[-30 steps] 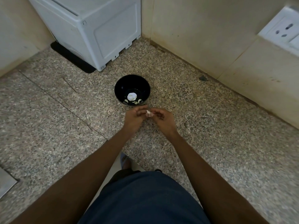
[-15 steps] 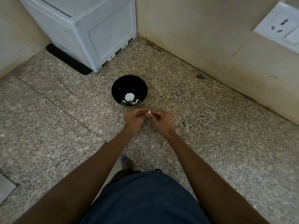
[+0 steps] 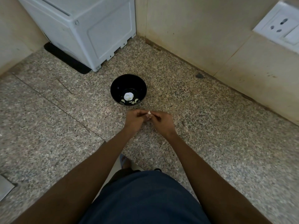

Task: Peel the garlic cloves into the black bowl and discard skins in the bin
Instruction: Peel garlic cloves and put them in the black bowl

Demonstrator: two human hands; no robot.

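A black bowl [image 3: 116,88] stands on the speckled stone counter [image 3: 210,135], holding a white garlic bulb [image 3: 128,96] and a few pale peeled cloves [image 3: 135,101]. Just in front of the bowl my left hand [image 3: 135,121] and my right hand [image 3: 161,122] meet fingertip to fingertip. Between them they pinch a small garlic clove [image 3: 149,112] with whitish skin; most of it is hidden by my fingers. No bin is in view.
A white appliance [image 3: 90,29] on a black mat [image 3: 64,59] stands at the back left corner. Beige tiled walls close the back and right, with a white wall socket [image 3: 279,26] at the upper right. A metal edge [image 3: 4,186] shows at the far left.
Both hands have stayed joined in front of the bowl, working the clove with small finger movements. The view has shifted slightly; nothing else on the counter moved.
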